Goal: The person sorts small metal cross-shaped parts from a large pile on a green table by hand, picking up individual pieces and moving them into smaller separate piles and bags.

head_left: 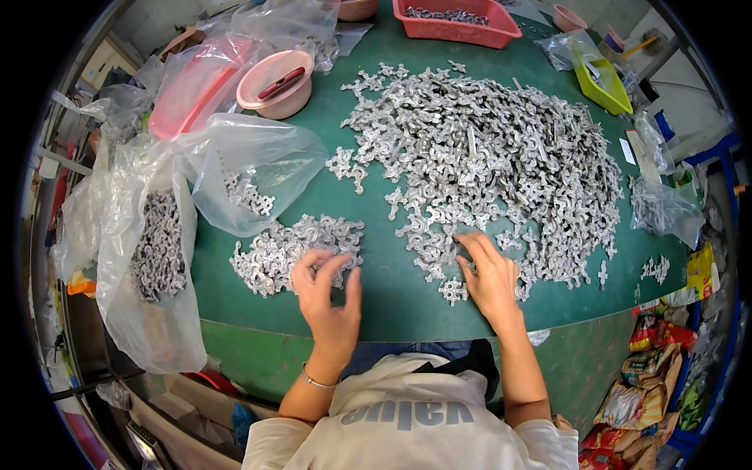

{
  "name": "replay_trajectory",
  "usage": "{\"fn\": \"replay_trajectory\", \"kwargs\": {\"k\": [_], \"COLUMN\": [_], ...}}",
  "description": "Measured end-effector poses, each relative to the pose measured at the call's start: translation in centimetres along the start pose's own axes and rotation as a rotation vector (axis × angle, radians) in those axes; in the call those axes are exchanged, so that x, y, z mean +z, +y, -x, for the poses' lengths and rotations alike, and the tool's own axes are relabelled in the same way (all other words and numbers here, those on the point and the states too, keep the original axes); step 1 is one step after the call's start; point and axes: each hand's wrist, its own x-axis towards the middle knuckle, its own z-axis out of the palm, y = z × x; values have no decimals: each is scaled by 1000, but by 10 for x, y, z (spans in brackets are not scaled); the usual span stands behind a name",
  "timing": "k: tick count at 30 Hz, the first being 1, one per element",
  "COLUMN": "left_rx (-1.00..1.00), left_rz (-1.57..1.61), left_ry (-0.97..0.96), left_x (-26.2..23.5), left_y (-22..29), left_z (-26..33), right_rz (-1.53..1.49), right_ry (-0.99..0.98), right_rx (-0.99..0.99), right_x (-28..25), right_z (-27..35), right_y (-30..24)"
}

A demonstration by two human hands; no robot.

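My left hand (325,301) is over the near edge of a small heap of silver metal parts (294,247). Its thumb and fingers are spread, and I see nothing held between them. At the near left edge of a much larger heap of similar metal parts (501,149) is my right hand (495,278). Its fingers are bent, with a gap between thumb and forefinger, and the fingertips reach to the parts. One cross-shaped metal part (453,291) lies flat just left of that hand, apart from its thumb.
Clear plastic bags (149,313) with more parts stand at the left. Behind them is a pink bowl (270,98) with a red-handled tool (282,82) in it. A red tray (458,31) of rings sits at the back, a yellow-green basket (603,86) at the far right of the green table (384,313).
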Motion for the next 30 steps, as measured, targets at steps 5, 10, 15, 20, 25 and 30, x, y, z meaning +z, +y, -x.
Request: {"fn": "replay_trajectory", "kwargs": {"k": [5, 10, 15, 20, 25, 30], "left_rx": [1, -288, -449, -435, -458, -469], "left_rz": [155, 756, 1109, 1210, 1309, 1368], "left_ry": [-93, -481, -640, -696, -732, -758], "left_x": [5, 15, 16, 15, 15, 14], "left_y": [16, 25, 45, 45, 43, 46], "left_z": [6, 15, 7, 4, 5, 3], "right_rz": [13, -164, -150, -265, -359, -386], "right_ry": [16, 198, 212, 270, 268, 265], "right_rx": [4, -208, -401, -386, -324, -303], "right_x": [-10, -30, -46, -51, -57, -62], "right_z": [9, 18, 25, 24, 24, 28], "right_y": [4, -14, -31, -36, -39, -41]}}
